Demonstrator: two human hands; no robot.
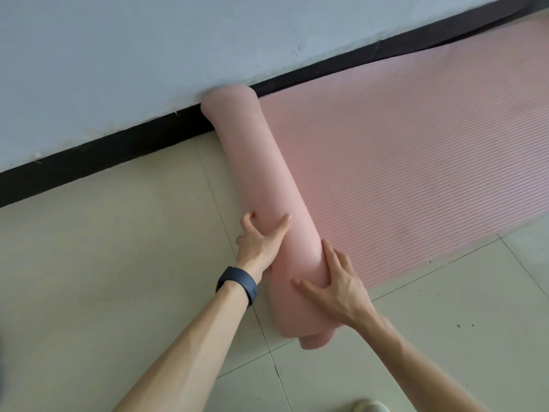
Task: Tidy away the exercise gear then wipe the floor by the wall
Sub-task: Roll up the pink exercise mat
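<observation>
**Pink yoga mat partly rolled at the foot of a wall**

At the bottom edge, the toe of a pale shoe (371,405) shows on the cream tiled floor (118,263). Two bare forearms reach forward to a pink yoga mat (401,159), whose rolled part, the roll (267,179), lies across the tiles. The right hand (338,289) lies open on the near end of the roll, fingers spread and pressing its top. Just beyond it, the left hand (261,239), with a dark wristband (237,285) on its wrist, grips the roll, thumb over the top and fingers curled round its left side. The ribbed, unrolled stretch of the mat lies flat on the floor to the right of the roll. The roll's far end touches the black skirting board (89,165) below a pale blue-grey wall (148,55), which is scuffed along its lower edge.
</observation>
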